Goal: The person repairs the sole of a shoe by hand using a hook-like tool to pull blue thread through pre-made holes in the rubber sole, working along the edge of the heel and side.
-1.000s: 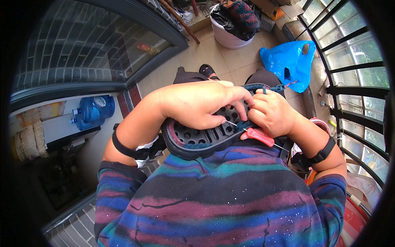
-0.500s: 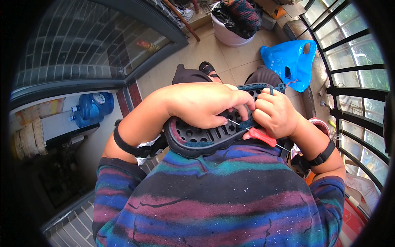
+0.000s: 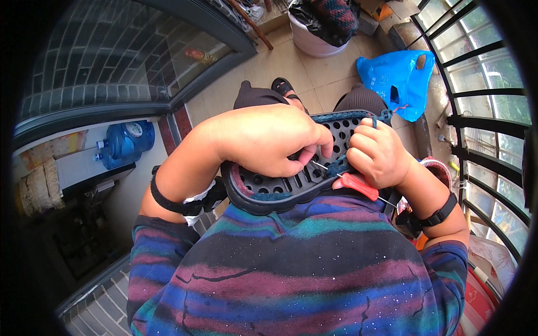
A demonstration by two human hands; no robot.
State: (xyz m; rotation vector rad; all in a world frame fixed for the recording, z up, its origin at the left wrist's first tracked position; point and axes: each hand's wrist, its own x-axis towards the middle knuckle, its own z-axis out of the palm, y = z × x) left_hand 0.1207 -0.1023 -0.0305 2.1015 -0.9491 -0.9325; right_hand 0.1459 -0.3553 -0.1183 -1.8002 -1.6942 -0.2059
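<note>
A black sole [image 3: 263, 203] with many holes lies across my lap, with dark teal yarn [image 3: 271, 196] worked along its rim. My right hand [image 3: 376, 154] is closed over the sole's right part, around a red-handled hook tool [image 3: 356, 186], and a strand of teal yarn loops over one finger. The tool's thin metal shaft points left across the sole's near edge. Beside its tip, my left hand [image 3: 274, 140] curls with thumb and fingertips drawn together; whatever is between them is too small to make out. The back of that hand hides part of the sole.
A blue plastic bag [image 3: 400, 84] lies on the tiled floor ahead to the right. Beyond my knees stands a white bucket [image 3: 316, 42] with a black bag in it. Blue water jugs [image 3: 126, 144] are at the left, and a barred window [image 3: 476, 73] runs along the right.
My left hand has drawn slightly left, away from my right hand, and its fingers have curled in more. The right hand and the hook tool have hardly moved.
</note>
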